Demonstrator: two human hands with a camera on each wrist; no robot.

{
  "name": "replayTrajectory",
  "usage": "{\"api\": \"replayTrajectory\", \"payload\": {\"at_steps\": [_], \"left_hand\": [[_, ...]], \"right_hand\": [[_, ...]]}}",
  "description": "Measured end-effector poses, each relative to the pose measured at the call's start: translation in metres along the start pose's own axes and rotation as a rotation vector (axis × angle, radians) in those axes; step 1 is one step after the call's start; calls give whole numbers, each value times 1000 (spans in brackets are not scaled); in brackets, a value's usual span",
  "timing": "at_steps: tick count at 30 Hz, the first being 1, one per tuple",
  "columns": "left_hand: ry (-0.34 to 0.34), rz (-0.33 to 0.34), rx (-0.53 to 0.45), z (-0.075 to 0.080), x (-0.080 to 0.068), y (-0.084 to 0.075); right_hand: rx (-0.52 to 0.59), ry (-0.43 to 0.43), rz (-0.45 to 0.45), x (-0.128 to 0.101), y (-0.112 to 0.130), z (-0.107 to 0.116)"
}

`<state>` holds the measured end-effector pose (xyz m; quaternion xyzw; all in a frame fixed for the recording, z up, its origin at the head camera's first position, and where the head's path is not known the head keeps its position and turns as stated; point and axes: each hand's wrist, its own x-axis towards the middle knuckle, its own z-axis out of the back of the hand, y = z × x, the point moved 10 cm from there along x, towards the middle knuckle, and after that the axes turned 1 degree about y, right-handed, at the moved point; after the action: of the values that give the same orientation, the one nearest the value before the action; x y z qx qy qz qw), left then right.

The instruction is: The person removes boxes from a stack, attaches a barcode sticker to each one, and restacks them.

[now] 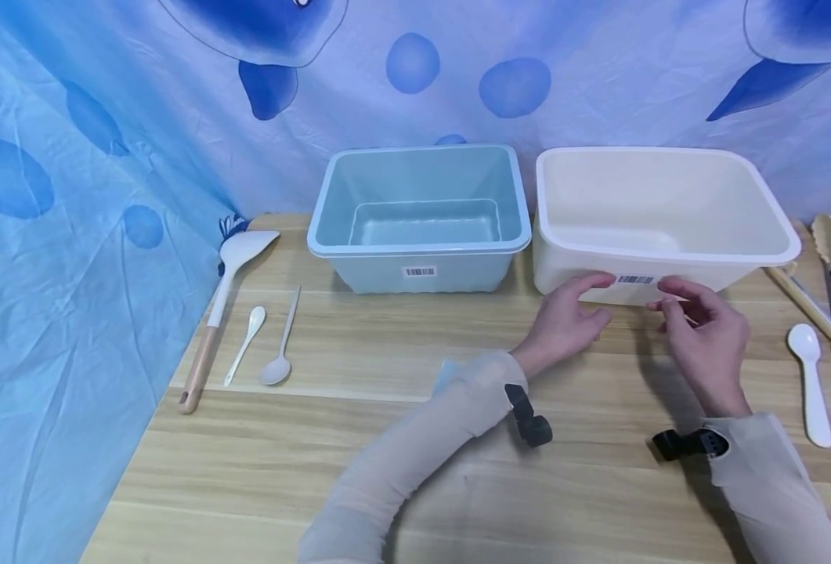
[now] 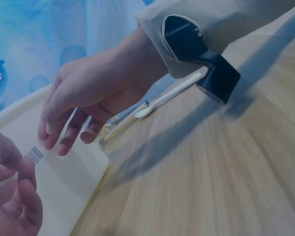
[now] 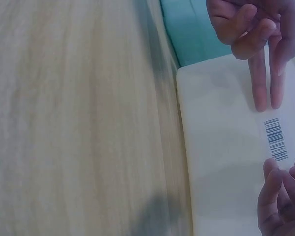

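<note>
Cream bin [image 1: 669, 211] front wall, barcode label [image 1: 634, 280] between both hands' fingers [image 1: 598, 280]

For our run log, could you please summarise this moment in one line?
left hand: open, fingertips at white bin front | right hand: open, beside barcode label | blue bin: untouched

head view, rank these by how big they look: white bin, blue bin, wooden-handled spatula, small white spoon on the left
1. white bin, though it may stand slightly nearer the camera than the blue one.
2. blue bin.
3. wooden-handled spatula.
4. small white spoon.

Both hands, left hand and right hand, are at the white bin's front wall.
</note>
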<state>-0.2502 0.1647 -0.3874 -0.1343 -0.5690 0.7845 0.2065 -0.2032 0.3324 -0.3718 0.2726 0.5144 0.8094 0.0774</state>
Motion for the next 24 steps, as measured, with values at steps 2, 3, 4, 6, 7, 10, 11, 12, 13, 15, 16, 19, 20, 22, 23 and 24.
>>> {"api": "replayTrajectory", "payload": {"at_steps": [2, 3, 4, 6, 7, 10, 11, 12, 13, 15, 16, 19, 20, 22, 23, 24], "left_hand": [[11, -11, 2, -2, 1, -1], [23, -17, 1, -3, 2, -1], [41, -22, 3, -5, 2, -2], [79, -25, 23, -10, 5, -3], [95, -29, 29, -12, 6, -3], [114, -28, 8, -16, 12, -3], [108, -19, -13, -16, 14, -2], [100, -12, -38, -16, 15, 0], [93, -6, -65, -17, 16, 2], [85, 16, -86, -18, 18, 7], [84, 29, -92, -19, 18, 10], [92, 57, -74, -22, 19, 16], [96, 63, -69, -23, 19, 17], [102, 65, -74, -24, 19, 17], [103, 59, -68, -24, 19, 16], [104, 50, -63, -24, 19, 14]], "right_hand": [[36, 5, -15, 0, -1, 0], [64, 19, -28, 0, -2, -2], [77, 41, -36, 0, -3, -4], [189, 98, -82, 1, -6, -11], [263, 126, -109, 1, -8, -15], [479, 198, -164, 2, -9, -26], [569, 208, -186, 2, -9, -29], [633, 217, -202, 2, -9, -31], [673, 228, -215, 2, -10, -34], [735, 246, -253, 1, -13, -39], [740, 253, -268, 0, -15, -41], [735, 265, -311, -3, -22, -46], [730, 266, -321, -3, -23, -47], [717, 272, -324, -4, -23, -47], [723, 271, -320, -3, -22, -46], [734, 271, -315, -2, -20, -45]]}}
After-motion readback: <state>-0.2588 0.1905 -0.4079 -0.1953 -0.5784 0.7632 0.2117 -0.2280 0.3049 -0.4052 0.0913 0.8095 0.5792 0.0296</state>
